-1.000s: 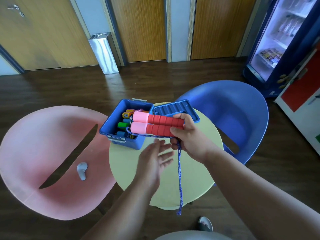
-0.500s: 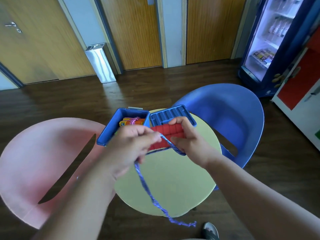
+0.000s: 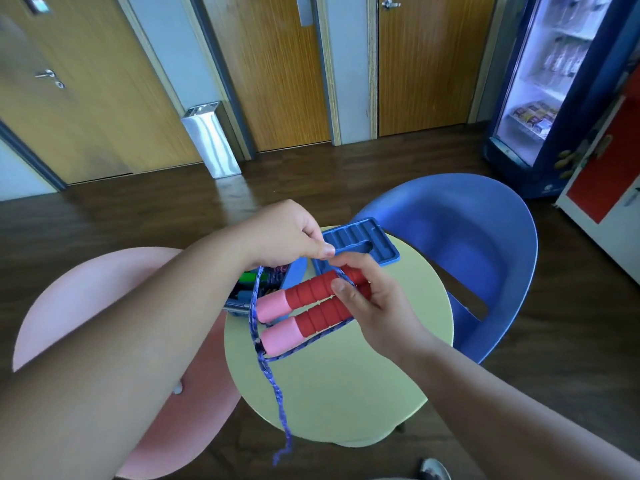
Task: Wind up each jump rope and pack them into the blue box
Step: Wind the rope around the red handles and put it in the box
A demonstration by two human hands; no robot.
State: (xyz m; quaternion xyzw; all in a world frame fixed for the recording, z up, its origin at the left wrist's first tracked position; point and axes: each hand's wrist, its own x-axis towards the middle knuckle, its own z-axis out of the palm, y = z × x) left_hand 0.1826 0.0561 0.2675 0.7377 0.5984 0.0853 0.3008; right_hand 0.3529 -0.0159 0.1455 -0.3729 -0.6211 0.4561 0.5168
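Step in hand, as I judge it: winding, not yet packing.

Right hand [image 3: 374, 306]: fingers curled round the red ends of the two handles [image 3: 304, 306] of the jump rope, held side by side above the table [image 3: 346, 393]. Long axis of the pair runs from 8 o'clock (pink ends, free) to 2 o'clock (red ends, in the grasp).

Left hand [image 3: 284, 233]: at 12 o'clock from the pink ends, thumb and fingers pinching the cord [image 3: 273, 386]. From the pinch the cord drops past the pink ends; another run lies along the underside of the handles toward the right hand. A loose tail hangs toward 6 o'clock, below the table edge.

Blue box [image 3: 294, 271]: open, at 11 o'clock from the handles, just beyond the pink ends and mostly hidden under the left hand and forearm. Coloured items show inside; I cannot tell how full it is. Lid [image 3: 360, 237] lies beside it at 1 o'clock.

Key relation: the pink ends point away from the box's opening only slightly, and the left hand is the nearer one to the box. The hanging tail looks like the part left to wind.
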